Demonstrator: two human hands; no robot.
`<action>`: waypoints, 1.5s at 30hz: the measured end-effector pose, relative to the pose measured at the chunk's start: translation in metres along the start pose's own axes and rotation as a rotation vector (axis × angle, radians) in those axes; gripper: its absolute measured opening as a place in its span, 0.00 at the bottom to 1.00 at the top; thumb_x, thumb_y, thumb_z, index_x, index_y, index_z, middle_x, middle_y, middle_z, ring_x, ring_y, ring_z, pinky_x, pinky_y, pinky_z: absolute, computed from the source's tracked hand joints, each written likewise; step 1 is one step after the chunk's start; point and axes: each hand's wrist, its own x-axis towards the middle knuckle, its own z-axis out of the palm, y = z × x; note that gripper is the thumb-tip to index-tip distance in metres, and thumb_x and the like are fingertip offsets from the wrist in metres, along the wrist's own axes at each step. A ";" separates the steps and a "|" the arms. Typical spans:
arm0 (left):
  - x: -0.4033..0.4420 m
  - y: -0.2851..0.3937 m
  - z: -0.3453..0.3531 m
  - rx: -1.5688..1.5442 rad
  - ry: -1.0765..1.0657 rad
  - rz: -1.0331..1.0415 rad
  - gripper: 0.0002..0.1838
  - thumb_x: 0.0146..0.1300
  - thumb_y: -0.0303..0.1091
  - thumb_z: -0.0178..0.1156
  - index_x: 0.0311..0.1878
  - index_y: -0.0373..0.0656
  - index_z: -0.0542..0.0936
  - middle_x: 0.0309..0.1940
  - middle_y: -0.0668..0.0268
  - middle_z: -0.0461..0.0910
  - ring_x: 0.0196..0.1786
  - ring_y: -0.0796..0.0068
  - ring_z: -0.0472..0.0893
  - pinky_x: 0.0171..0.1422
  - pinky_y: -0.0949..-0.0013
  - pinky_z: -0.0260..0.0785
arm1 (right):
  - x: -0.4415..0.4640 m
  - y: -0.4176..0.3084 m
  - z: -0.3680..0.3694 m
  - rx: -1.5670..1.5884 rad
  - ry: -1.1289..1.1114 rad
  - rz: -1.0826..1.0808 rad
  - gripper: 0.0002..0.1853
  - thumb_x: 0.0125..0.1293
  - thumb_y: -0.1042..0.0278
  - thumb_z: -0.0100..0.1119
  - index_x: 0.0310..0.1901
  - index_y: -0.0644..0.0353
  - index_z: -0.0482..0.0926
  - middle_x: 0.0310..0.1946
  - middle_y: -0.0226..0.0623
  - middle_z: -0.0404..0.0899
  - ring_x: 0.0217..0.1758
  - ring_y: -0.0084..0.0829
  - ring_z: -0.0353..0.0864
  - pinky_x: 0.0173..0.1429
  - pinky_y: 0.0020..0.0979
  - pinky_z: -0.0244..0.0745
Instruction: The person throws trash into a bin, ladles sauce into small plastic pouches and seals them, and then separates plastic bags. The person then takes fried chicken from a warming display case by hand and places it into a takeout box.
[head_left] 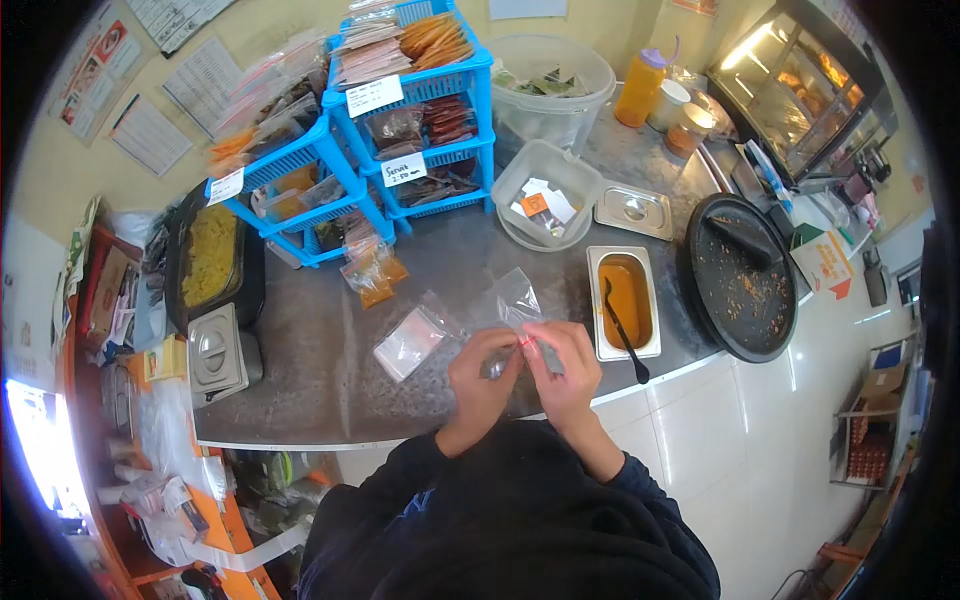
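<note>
My left hand (482,375) and my right hand (563,367) meet at the counter's front edge, fingers pinched together on a clear plastic bag (515,297). A thin red line shows on the bag at my fingertips, like a zip seal. What the bag holds, if anything, I cannot make out. Left of my hands lies a stack of clear plastic bags (411,342). To the right sits a steel pan (652,310) of orange-brown sauce (632,283), with a black spoon (622,330) resting in it, its handle over the front rim.
Blue stacked baskets (478,130) of filled packets stand at the back. Filled orange packets (373,275) lie before them. A steel lid (634,211), a plastic tub (545,175) and a round black stone mortar (745,310) with a pestle are on the right. A yellow-filled tray (212,255) is left.
</note>
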 end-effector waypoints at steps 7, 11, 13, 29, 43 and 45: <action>-0.005 -0.004 0.001 -0.776 0.096 -0.744 0.08 0.66 0.33 0.56 0.46 0.42 0.76 0.37 0.67 0.79 0.42 0.78 0.77 0.49 0.72 0.69 | -0.002 0.021 0.006 -0.174 0.014 -0.171 0.14 0.48 0.86 0.61 0.38 0.61 0.80 0.34 0.39 0.76 0.40 0.39 0.75 0.55 0.41 0.76; -0.001 -0.018 -0.012 -1.301 -0.040 -1.109 0.08 0.66 0.36 0.55 0.42 0.43 0.76 0.34 0.69 0.78 0.40 0.77 0.75 0.48 0.73 0.66 | 0.003 0.025 0.003 -0.104 -0.049 -0.182 0.14 0.49 0.85 0.61 0.39 0.61 0.80 0.32 0.37 0.79 0.39 0.36 0.78 0.58 0.40 0.75; -0.004 -0.044 -0.021 -1.463 -0.214 -1.049 0.09 0.66 0.39 0.54 0.41 0.42 0.75 0.37 0.65 0.78 0.44 0.73 0.76 0.53 0.70 0.67 | 0.007 0.015 -0.002 -0.028 -0.200 -0.048 0.14 0.50 0.85 0.61 0.40 0.60 0.80 0.32 0.34 0.80 0.39 0.32 0.79 0.60 0.38 0.73; 0.004 0.008 -0.016 -0.230 -0.109 -0.236 0.12 0.53 0.15 0.58 0.35 0.42 0.68 0.36 0.68 0.67 0.37 0.78 0.70 0.41 0.75 0.65 | -0.016 0.022 -0.014 0.561 -0.423 0.373 0.23 0.51 0.77 0.65 0.49 0.54 0.69 0.26 0.21 0.68 0.33 0.17 0.69 0.47 0.24 0.59; 0.003 0.028 0.031 0.256 -0.922 0.054 0.20 0.55 0.25 0.61 0.51 0.41 0.69 0.51 0.57 0.71 0.58 0.56 0.67 0.72 0.45 0.42 | -0.025 0.031 -0.079 -0.059 -0.264 0.526 0.31 0.44 0.80 0.68 0.53 0.54 0.71 0.19 0.32 0.70 0.21 0.30 0.74 0.28 0.29 0.70; -0.004 0.020 0.030 0.254 -1.005 -0.010 0.21 0.54 0.25 0.62 0.51 0.41 0.68 0.48 0.57 0.72 0.55 0.56 0.70 0.72 0.46 0.43 | -0.029 0.023 -0.081 -0.009 -0.352 0.621 0.35 0.43 0.79 0.69 0.57 0.53 0.68 0.19 0.33 0.70 0.22 0.31 0.74 0.29 0.30 0.70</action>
